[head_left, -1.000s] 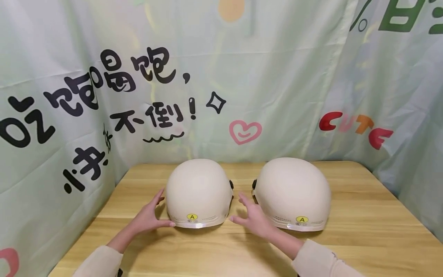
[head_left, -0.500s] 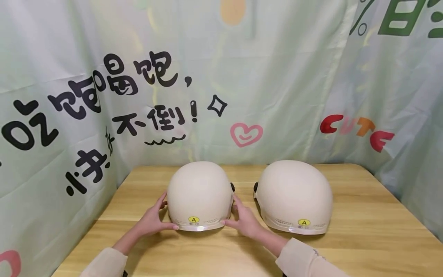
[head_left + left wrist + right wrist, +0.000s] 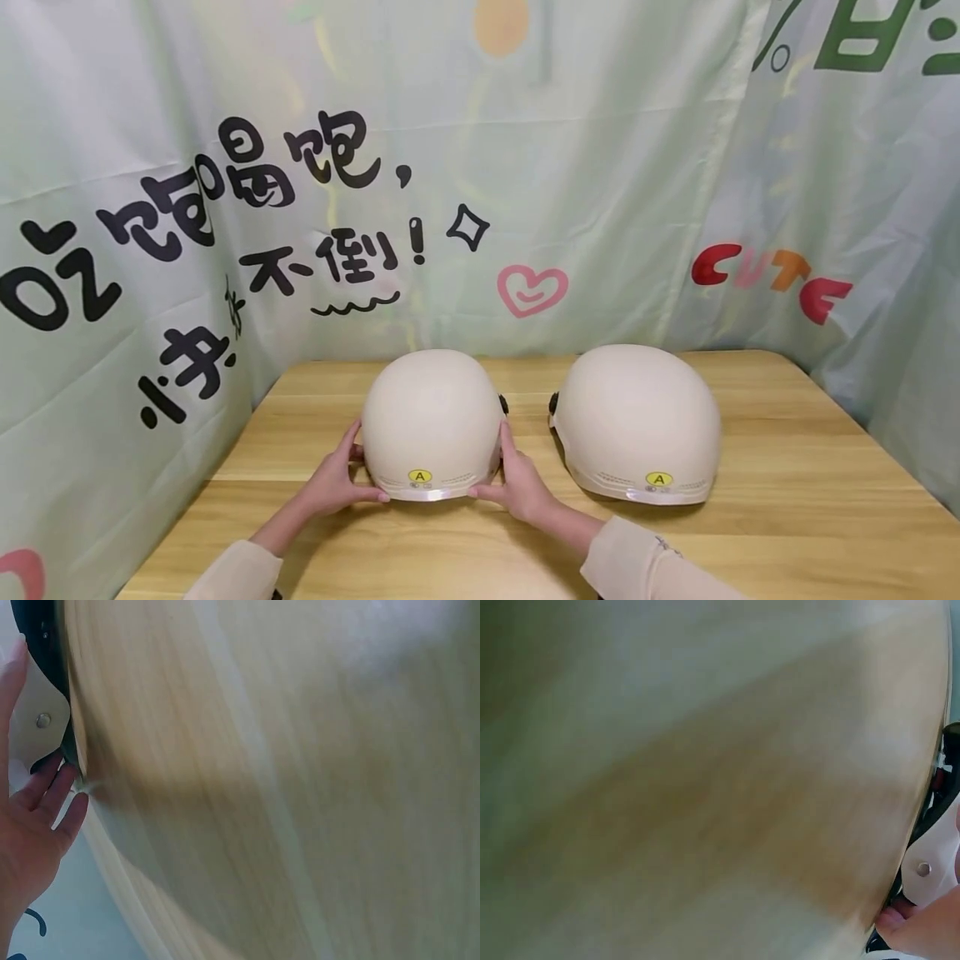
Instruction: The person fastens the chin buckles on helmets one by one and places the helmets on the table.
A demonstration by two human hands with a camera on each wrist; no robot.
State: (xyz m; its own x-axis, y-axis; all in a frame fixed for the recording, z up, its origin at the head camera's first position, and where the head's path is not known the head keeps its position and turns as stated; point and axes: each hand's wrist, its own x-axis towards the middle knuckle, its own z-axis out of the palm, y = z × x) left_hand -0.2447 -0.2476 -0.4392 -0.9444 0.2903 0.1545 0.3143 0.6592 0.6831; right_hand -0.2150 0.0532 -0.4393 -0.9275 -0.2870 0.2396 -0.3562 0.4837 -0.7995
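Observation:
A cream helmet with a yellow "A" sticker sits on the wooden table, held from both sides. My left hand grips its left side, thumb at the lower rim. On the other side my right hand grips the rim, thumb at the front and fingers up along the shell. In the left wrist view, left fingertips tuck under the edge by a riveted flap. The right wrist view has the right hand tucked under the rim beside a similar flap.
A second cream helmet, nearly the same, stands to the right on the wooden table. Behind and at both sides hangs a pale printed curtain with black lettering and a pink heart.
The right hand has moved left from the gap between the helmets onto the left helmet's right side. The left hand has closed in on the left side. The helmets stay in place.

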